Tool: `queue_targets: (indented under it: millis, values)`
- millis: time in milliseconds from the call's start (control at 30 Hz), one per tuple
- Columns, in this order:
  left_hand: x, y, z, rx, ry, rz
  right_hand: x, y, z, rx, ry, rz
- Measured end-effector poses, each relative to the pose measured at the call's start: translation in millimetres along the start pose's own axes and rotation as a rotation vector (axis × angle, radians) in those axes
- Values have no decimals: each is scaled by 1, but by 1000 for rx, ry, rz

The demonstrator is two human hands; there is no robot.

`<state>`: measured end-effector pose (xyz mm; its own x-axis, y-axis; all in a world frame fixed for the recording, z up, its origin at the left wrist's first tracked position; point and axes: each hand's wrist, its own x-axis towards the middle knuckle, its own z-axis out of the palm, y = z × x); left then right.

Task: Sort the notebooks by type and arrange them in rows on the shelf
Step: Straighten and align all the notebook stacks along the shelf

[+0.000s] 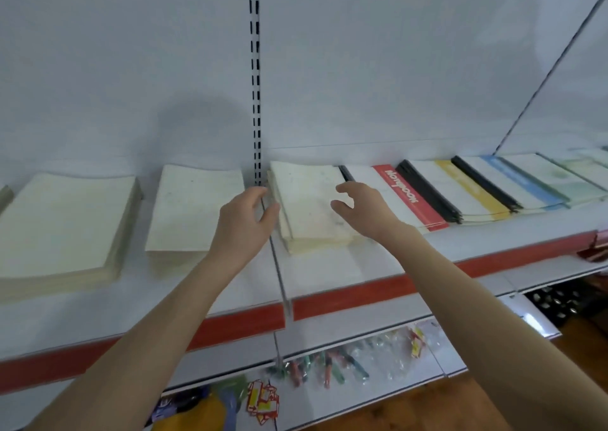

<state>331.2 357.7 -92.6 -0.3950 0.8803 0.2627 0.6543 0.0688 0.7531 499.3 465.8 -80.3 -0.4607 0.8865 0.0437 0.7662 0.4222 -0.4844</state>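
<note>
The left hand [245, 220] at nine o'clock and the right hand [358, 207] at three flanked the cream notebook stack [309, 213], fingers loosely open, gripping nothing, apparently to square it.

just the one camera here, riding on the person's head and looking forward and down along both outstretched forearms at the shelf [329, 266], close enough that the left hand [244, 220] and right hand [362, 207] land mid-frame right at the cream notebook stack [309, 207]. it's a wide lens, see, so the shelf's red front edge [345, 295] bows and slants across the picture, the white back panel [394, 69] fills the whole top half, and a lower shelf [329, 397] sneaks in along the bottom. over on the right, the row of notebooks [460, 190] trails off toward the frame's edge.
</note>
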Motion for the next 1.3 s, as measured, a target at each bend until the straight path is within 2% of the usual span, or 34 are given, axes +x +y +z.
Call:
queue_targets:
  millis: [133,233,367,567,933,1300]
  values:
    - [35,16,37,-62,-68,-196,34,33,-4,38,-90,69]
    - [47,13,59,-68,-96,-236,55,48,3,102,-140,111]
    - [55,11,71,-127,-43,-293,72,54,11,149,-206,123]
    - [59,1,76,-362,-65,-453,86,54,26,238,-181,142]
    - [60,-10,80,-464,-104,-405,86,55,31,307,-146,97]
    - [56,-7,80,-538,-36,-414,78,57,29,492,-129,89]
